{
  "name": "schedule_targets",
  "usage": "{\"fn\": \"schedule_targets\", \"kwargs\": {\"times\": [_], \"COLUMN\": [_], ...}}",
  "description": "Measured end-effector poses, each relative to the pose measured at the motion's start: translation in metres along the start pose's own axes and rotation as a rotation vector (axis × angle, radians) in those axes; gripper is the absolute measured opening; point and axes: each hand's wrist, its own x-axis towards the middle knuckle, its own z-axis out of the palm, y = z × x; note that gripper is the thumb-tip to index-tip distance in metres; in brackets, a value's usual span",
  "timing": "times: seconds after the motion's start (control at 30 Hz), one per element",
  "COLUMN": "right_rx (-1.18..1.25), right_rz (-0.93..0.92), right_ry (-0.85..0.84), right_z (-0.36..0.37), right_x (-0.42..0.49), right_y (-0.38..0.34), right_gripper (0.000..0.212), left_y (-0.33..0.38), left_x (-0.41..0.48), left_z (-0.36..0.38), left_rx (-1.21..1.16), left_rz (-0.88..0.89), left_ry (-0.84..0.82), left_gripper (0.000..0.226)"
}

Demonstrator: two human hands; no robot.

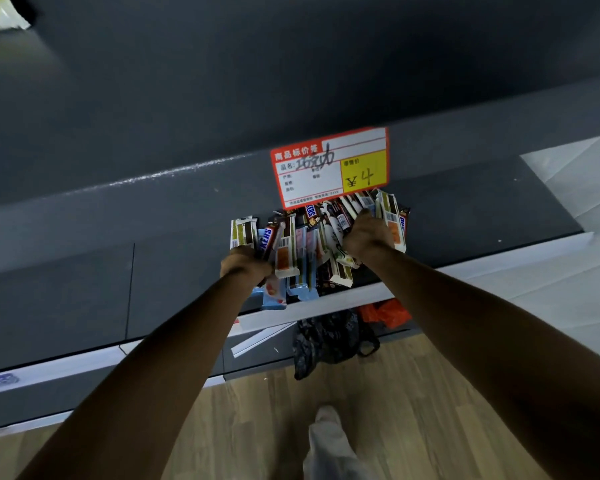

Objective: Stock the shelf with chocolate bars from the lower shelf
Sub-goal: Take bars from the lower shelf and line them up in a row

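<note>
Head: chocolate bars [305, 244] gripped between both hands.

Mixed chocolate bars [302, 247] – jumbled bundle – above the grey shelf [482, 202].

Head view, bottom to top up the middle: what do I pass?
Trouser leg → black bag → chocolate bars, gripped by left hand and right hand → price tag.
</note>
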Motion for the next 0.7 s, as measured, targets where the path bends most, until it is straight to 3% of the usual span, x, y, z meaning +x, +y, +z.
{"fn": "schedule_targets", "kwargs": {"times": [0.07, 0.23, 0.47, 0.6, 0.7], "right_rx": [0.016, 0.086, 0.26, 0.338, 0.556], "right_rz": [0.015, 0.078, 0.287, 0.342, 0.307], "right_ry": [-0.002, 0.019, 0.075, 0.038, -0.016], "right_z": [0.003, 0.013, 0.021, 0.021, 0.025], "right_x": [-0.004, -0.005, -0.017, -0.02, -0.021], "right_y": [-0.003, -0.007, -0.016, -0.014, -0.007], "right_gripper": [0.038, 0.036, 0.052, 0.045, 0.038], "left_y": [-0.008, -0.025, -0.049, -0.062, -0.067], "left_x": [-0.005, -0.017, -0.03, -0.032, -0.036], "left_z": [-0.003, -0.015, -0.038, -0.047, -0.052], "left_rx": [-0.005, 0.035, 0.113, 0.137, 0.194], "left_rz": [0.048, 0.194, 0.31, 0.356, 0.387], "left_ry": [-0.003, 0.001, 0.0, 0.014, 0.047], "left_gripper": [0.045, 0.037, 0.037, 0.038, 0.034]}}
